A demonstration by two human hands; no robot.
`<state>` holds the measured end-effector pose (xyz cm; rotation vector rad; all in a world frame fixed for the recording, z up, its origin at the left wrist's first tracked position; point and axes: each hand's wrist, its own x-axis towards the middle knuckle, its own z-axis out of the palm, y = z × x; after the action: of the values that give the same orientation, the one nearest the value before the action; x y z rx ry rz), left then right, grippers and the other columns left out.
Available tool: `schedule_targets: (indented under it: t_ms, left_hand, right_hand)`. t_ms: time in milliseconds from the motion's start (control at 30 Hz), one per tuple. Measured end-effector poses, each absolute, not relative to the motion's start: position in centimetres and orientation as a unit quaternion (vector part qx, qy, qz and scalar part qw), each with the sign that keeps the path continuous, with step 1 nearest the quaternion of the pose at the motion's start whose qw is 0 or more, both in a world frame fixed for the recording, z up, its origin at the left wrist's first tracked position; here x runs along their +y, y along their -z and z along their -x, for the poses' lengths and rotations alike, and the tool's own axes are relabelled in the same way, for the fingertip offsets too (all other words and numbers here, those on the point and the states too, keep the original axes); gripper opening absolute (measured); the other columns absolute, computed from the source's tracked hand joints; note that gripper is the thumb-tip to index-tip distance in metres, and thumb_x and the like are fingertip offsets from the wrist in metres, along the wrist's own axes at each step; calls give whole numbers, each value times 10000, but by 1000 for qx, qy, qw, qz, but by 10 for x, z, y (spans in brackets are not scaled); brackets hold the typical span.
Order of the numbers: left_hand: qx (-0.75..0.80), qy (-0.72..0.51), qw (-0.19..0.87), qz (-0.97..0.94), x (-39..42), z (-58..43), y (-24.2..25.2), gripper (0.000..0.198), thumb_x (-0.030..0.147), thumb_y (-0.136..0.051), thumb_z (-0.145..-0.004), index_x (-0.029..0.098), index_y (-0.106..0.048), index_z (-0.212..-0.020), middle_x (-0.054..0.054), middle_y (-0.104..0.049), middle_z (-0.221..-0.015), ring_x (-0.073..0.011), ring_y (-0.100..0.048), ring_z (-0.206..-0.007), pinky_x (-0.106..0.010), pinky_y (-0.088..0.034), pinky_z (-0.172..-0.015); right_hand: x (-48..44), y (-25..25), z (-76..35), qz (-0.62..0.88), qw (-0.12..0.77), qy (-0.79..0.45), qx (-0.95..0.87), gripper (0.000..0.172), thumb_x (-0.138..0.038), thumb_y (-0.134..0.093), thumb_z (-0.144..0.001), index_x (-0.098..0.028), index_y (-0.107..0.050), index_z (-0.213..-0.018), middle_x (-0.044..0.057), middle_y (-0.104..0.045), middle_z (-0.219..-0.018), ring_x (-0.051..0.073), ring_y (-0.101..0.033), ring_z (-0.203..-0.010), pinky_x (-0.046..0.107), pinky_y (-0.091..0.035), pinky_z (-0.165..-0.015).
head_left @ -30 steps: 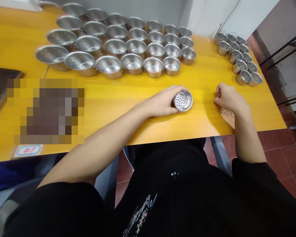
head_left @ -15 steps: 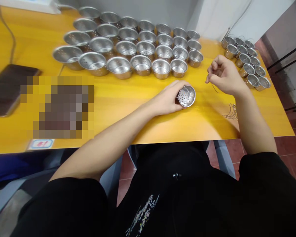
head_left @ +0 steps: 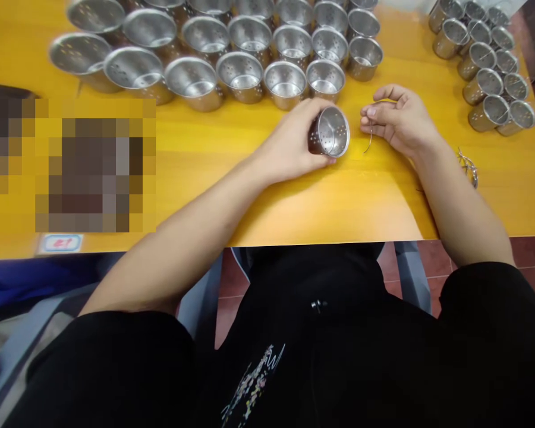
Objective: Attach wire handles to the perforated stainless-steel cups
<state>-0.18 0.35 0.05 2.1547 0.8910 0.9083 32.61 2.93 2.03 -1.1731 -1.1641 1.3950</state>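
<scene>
My left hand point(head_left: 294, 142) is wrapped round a small perforated steel cup point(head_left: 330, 132), tipped on its side with the open mouth facing right. My right hand point(head_left: 399, 119) sits just right of the cup on the yellow table point(head_left: 294, 202), thumb and forefinger pinching a thin curved wire handle point(head_left: 369, 141). The wire's tip is a short gap from the cup's rim.
Rows of several perforated steel cups point(head_left: 241, 71) fill the table's far side. A second group of several smaller cups with handles point(head_left: 485, 65) stands at the far right. A small heap of loose wire handles point(head_left: 469, 167) lies by my right forearm. A blurred patch covers the left.
My right hand lifted a wire from the heap, then came down and left toward the cup. My left hand tilted the cup's mouth toward it. The camera view dipped closer to the table.
</scene>
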Motion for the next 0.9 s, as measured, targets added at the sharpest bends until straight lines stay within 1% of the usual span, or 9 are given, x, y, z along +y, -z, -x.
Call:
schedule_targets:
  t_ms: [100, 200, 300, 367, 467, 533, 700, 800, 900]
  left_hand:
    - [335, -344, 299, -825, 3, 4, -2, 903, 524, -1117, -801, 352, -741, -1603, -152, -773, -1657, -514, -724, -1630, -780, -568, -1490]
    - [332, -341, 290, -830, 3, 6, -1, 942, 515, -1133, -792, 345, -739, -1630, -157, -757, -1666, -514, -701, -1650, -770, -569, -1498]
    - [336, -336, 287, -832, 3, 5, 1, 1017, 556, -1159, -779, 310, -721, -1663, -180, -732, -1689, -530, -681, -1672, -778, -551, -1508]
    - [339, -333, 289, -831, 3, 5, 1, 1047, 589, -1177, -772, 309, -716, -1670, -189, -720, -1697, -535, -676, -1674, -781, -562, -1497]
    - [343, -332, 295, -828, 3, 6, 1, 1033, 604, -1182, -782, 335, -716, -1663, -189, -705, -1717, -533, -673, -1669, -788, -608, -1448]
    - [345, -335, 296, -825, 2, 7, -1, 1013, 612, -1166, -797, 345, -707, -1659, -177, -698, -1725, -523, -667, -1664, -801, -631, -1413]
    - [355, -351, 295, -815, 2, 8, -2, 962, 688, -1102, -849, 371, -673, -1649, -110, -718, -1715, -465, -619, -1675, -831, -646, -1365]
    - [357, -360, 301, -807, 2, 6, -2, 944, 595, -1145, -775, 385, -709, -1585, -127, -734, -1682, -495, -664, -1649, -814, -671, -1353]
    - [363, -359, 313, -801, 2, 4, -3, 929, 523, -1180, -723, 382, -744, -1531, -139, -743, -1656, -514, -708, -1618, -795, -688, -1351]
  right_hand:
    - [29, -21, -321, 477, 495, -567, -455, 685, -319, -1284, -760, -336, -675, -1073, -23, -874, -947, 276, -921, -980, 454, -845, -920]
    - [27, -19, -315, 468, 508, -570, -446, 690, -363, -1270, -809, -346, -632, -1072, -46, -823, -900, 271, -906, -961, 454, -837, -907]
    - [23, -17, -308, 446, 516, -579, -447, 687, -351, -1251, -846, -340, -596, -1052, -58, -804, -898, 234, -884, -956, 423, -825, -932]
    - [20, -16, -302, 439, 518, -583, -447, 694, -339, -1245, -847, -329, -575, -1029, -64, -794, -898, 211, -869, -953, 393, -816, -945]
    - [15, -16, -296, 444, 517, -585, -441, 707, -336, -1246, -827, -328, -566, -1016, -58, -793, -915, 217, -864, -981, 390, -815, -958]
    - [13, -14, -293, 441, 519, -584, -442, 718, -356, -1254, -815, -333, -569, -1026, -55, -793, -934, 227, -871, -1020, 404, -819, -993]
    - [12, -6, -284, 410, 557, -550, -468, 771, -512, -1269, -790, -336, -560, -1035, -48, -775, -1002, 235, -888, -1097, 423, -810, -1117]
    - [12, -2, -276, 397, 579, -515, -492, 770, -610, -1245, -810, -338, -564, -1044, -31, -794, -1094, 252, -896, -1160, 432, -804, -1159]
    - [12, 2, -270, 403, 572, -486, -523, 753, -699, -1193, -881, -334, -555, -1043, -16, -789, -1107, 262, -900, -1177, 445, -804, -1172]
